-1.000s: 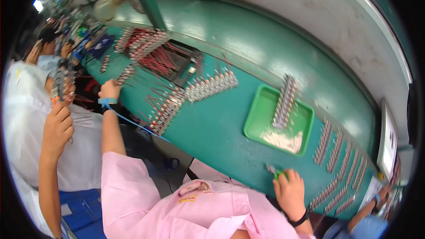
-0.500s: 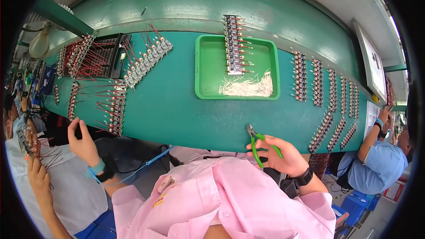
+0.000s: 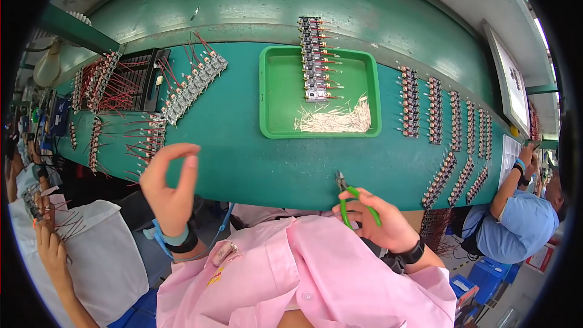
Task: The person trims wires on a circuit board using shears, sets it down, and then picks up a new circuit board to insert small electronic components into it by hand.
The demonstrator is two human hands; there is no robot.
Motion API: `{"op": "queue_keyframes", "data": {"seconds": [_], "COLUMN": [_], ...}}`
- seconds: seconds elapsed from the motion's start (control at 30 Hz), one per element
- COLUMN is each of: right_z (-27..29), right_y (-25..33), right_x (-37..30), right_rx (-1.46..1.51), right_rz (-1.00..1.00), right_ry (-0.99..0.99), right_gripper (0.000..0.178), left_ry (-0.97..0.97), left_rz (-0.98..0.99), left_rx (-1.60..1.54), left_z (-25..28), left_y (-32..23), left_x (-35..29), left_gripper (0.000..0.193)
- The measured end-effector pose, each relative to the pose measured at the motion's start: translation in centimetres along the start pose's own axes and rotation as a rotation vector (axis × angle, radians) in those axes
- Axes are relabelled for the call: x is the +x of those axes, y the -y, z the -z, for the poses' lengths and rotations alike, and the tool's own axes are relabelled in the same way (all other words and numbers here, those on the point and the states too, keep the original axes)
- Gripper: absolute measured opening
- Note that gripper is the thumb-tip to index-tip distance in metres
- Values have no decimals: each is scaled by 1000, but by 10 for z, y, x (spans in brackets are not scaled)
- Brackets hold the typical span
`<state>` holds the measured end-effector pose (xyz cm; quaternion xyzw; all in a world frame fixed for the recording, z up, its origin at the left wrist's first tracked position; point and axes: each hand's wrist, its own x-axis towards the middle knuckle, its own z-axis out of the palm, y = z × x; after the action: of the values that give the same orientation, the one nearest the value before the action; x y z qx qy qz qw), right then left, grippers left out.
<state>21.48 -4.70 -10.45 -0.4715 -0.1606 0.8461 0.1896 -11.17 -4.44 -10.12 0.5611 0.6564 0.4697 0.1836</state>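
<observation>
My right hand [image 3: 388,225] is closed around green-handled wire cutters [image 3: 358,206], their metal jaws pointing up over the front of the table. My left hand [image 3: 172,191] is raised over the table's front left edge, thumb and forefinger a little apart, with nothing seen between them. Just beyond it lies a board strip with red wires [image 3: 155,136], its near end hidden behind the hand. Another board strip [image 3: 195,88] slants away from that one. Further right, a strip of small circuit boards [image 3: 314,67] with short red wires rests across the far rim of a green tray [image 3: 263,100].
Short white pieces [image 3: 334,118] are piled in the tray's near part. Several board strips [image 3: 410,103] stand in rows at the right. A black rack [image 3: 147,85] with wired strips is at the far left. Co-workers sit at both sides, one in a blue shirt [image 3: 507,225].
My left hand has moved right and in toward me, from beside the left strips to in front of the wired strip. My right hand keeps the cutters, hardly shifted.
</observation>
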Motion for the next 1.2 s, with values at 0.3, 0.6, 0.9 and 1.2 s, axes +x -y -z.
{"op": "queue_keyframes", "data": {"seconds": [0.3, 0.6, 0.9, 1.2], "right_z": [5, 18, 47, 19], "right_y": [27, 65, 169, 204], "right_x": [15, 48, 71, 96], "right_rx": [-1298, -1746, -1679, -1778], "right_rz": [746, 1134, 1239, 1209], "right_ry": [-61, -151, -352, -203], "right_gripper": [31, 29, 16, 12], "left_ry": [598, 666, 548, 489], "left_rz": [-28, 402, 288, 357], "left_rx": [-98, -553, -291, -647], "left_z": [-61, -177, -237, -204], "left_y": [-48, -32, -44, -76], "left_x": [63, 133, 181, 213], "left_gripper": [35, 53, 44, 39]}}
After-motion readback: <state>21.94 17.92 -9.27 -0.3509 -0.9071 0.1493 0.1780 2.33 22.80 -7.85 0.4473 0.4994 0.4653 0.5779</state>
